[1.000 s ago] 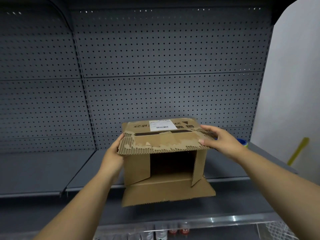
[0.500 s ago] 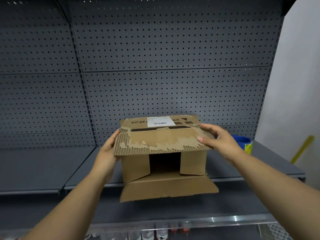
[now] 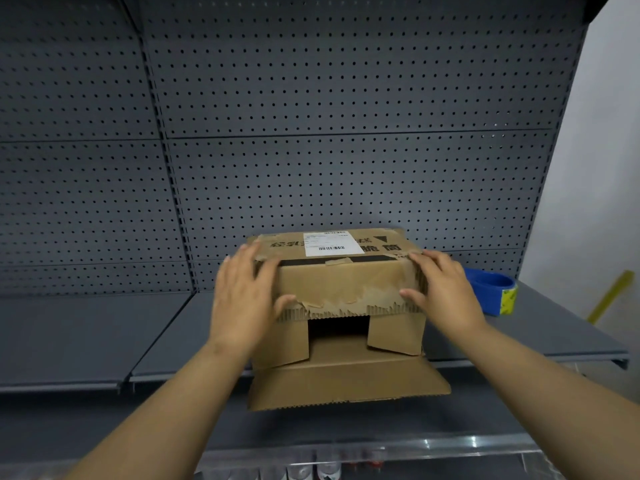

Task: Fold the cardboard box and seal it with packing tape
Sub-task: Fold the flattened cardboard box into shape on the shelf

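Grey metal shelving with a perforated back panel fills the view, and the cardboard box sits on the shelf at its front edge, its open end facing the person.

Nearest, the bottom flap hangs out over the shelf lip, not yet folded up. Behind it, the two side flaps are turned inward across the opening, leaving a dark gap between them. Above, the top flap, its edge ragged with torn tape residue, is pressed partway down over them.

By the look of it, the folding is roughly half done: the bottom flap remains to be raised, and no fresh tape shows on this end, so sealing is all ahead.

Relative to the box, the left hand lies at 9 o'clock and the right hand at 3 o'clock. Both are spread flat, fingers extended, palms pushing against the top flap's corners with thumbs on its front face; neither pinches anything.

Further back, at 3 o'clock beyond the right hand, a blue roll of packing tape rests on the shelf, near but apart from the box.
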`<act>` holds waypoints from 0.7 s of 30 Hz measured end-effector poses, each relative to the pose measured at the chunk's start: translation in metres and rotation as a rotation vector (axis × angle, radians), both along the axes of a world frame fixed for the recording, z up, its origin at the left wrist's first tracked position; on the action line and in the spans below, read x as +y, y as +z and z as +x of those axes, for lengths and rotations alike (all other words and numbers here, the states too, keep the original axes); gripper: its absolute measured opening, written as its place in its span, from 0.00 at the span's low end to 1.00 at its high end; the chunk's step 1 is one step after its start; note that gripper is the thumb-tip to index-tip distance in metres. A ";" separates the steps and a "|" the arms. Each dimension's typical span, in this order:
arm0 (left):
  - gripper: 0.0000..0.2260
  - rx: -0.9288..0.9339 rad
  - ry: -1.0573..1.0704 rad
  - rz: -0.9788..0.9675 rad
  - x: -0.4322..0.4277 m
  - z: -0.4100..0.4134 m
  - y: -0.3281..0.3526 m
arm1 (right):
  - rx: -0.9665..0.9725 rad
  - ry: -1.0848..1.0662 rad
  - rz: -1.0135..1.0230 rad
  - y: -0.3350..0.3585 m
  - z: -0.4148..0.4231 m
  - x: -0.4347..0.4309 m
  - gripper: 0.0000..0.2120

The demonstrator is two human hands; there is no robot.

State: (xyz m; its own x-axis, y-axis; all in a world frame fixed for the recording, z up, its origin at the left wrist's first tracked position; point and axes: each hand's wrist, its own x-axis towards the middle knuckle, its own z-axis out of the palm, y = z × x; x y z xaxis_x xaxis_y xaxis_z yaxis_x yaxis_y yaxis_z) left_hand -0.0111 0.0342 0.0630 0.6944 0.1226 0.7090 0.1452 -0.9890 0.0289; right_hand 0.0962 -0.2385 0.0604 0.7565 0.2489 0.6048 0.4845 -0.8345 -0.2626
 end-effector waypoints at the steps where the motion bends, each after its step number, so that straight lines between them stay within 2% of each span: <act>1: 0.32 0.017 -0.024 0.094 -0.003 0.005 -0.001 | -0.027 -0.025 -0.022 0.000 -0.001 0.002 0.33; 4: 0.32 0.072 -0.080 0.206 -0.011 0.015 -0.005 | -0.175 -0.054 -0.115 -0.005 -0.011 0.010 0.34; 6: 0.31 0.091 -0.085 0.208 -0.015 0.018 -0.008 | -0.231 0.098 -0.220 -0.015 -0.024 0.014 0.34; 8: 0.30 0.092 -0.082 0.194 -0.015 0.019 -0.012 | -0.191 0.336 -0.417 -0.032 -0.039 0.017 0.37; 10: 0.30 0.079 -0.077 0.193 -0.014 0.019 -0.015 | -0.183 0.484 -0.675 -0.051 -0.049 0.017 0.42; 12: 0.31 0.067 -0.068 0.195 -0.011 0.019 -0.017 | -0.238 0.501 -0.851 -0.068 -0.050 0.018 0.48; 13: 0.31 0.061 -0.064 0.194 -0.010 0.018 -0.017 | -0.253 0.472 -0.873 -0.073 -0.049 0.019 0.50; 15: 0.31 0.058 -0.051 0.188 -0.007 0.017 -0.018 | -0.236 0.381 -0.789 -0.076 -0.044 0.020 0.55; 18: 0.31 0.040 -0.036 0.168 -0.005 0.016 -0.022 | -0.240 0.236 -0.574 -0.065 -0.036 0.023 0.55; 21: 0.32 0.001 -0.045 0.141 -0.011 0.019 -0.028 | -0.258 0.139 -0.456 -0.052 -0.023 0.029 0.57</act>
